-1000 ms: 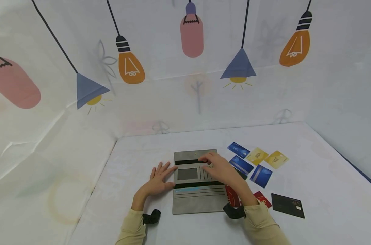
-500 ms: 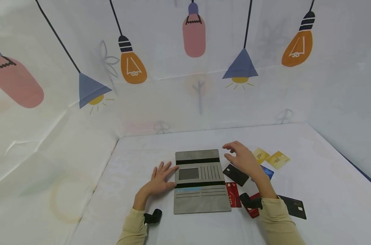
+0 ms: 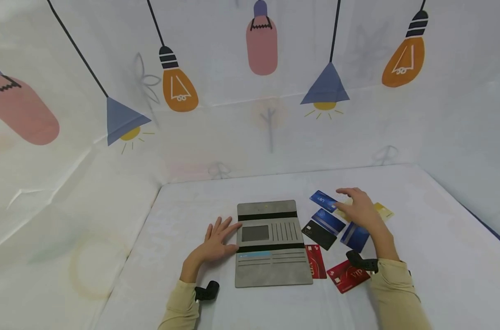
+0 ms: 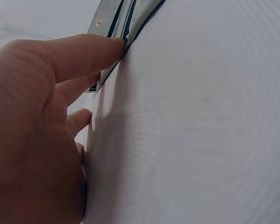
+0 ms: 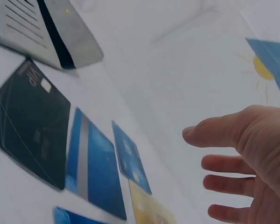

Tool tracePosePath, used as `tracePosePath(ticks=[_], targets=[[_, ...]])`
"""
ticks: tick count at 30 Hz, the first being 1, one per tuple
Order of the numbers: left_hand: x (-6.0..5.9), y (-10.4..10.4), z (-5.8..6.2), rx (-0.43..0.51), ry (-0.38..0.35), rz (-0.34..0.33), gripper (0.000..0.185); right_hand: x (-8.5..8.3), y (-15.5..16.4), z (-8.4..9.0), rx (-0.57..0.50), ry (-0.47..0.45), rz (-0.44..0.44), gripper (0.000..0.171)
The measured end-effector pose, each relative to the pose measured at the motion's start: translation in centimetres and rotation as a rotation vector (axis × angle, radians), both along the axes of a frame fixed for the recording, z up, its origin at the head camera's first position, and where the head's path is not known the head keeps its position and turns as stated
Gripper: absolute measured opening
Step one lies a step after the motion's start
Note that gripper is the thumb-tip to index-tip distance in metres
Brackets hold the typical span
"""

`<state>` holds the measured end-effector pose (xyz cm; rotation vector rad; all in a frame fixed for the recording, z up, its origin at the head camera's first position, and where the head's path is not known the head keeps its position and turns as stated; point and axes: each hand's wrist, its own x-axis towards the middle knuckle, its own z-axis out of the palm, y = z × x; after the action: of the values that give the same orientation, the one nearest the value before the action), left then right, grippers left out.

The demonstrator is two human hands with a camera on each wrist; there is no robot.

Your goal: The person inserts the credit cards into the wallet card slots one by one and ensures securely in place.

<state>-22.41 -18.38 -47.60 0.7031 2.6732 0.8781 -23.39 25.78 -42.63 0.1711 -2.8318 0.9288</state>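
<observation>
A grey card wallet (image 3: 274, 275) lies unfolded on the table, showing slots and a dark window pocket. My left hand (image 3: 210, 250) rests at its left edge with fingers spread, the fingertips touching that edge; in the left wrist view the index finger (image 4: 91, 52) reaches the wallet's side. Over the loose cards hovers my right hand (image 3: 363, 213), fingers loosely bent and nothing between them. It partly hides a yellow card (image 3: 384, 211) and another one. Near it lie a blue card (image 3: 322, 200), a blue striped card (image 3: 329, 222) and a second striped one (image 3: 355, 238).
Beside the wallet are a black card (image 3: 319, 235), a red card (image 3: 316, 262) partly under its edge, and a red VIP card (image 3: 347, 277) close to the right wrist strap. White sheets with printed lamps surround the white table (image 3: 192, 197).
My right hand has moved right from above the wallet's slots to over the cards, empty throughout the last half second. My left hand stays at the wallet's edge.
</observation>
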Motion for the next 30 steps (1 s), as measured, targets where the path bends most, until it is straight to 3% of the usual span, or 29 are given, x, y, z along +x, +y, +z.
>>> tracePosePath(ticks=[5, 13, 30], targets=[[0.0, 0.1, 0.0, -0.009, 0.005, 0.001, 0.065, -0.3, 2.1, -1.5, 0.0, -0.039, -0.063, 0.055], [0.1, 0.2, 0.3, -0.003, 0.006, 0.004, 0.064, -0.7, 3.3, -4.5, 0.083, -0.121, -0.084, 0.07], [0.2, 0.1, 0.2, 0.002, 0.011, 0.005, 0.064, 0.5, 2.8, -4.1, 0.07, -0.197, -0.116, 0.074]])
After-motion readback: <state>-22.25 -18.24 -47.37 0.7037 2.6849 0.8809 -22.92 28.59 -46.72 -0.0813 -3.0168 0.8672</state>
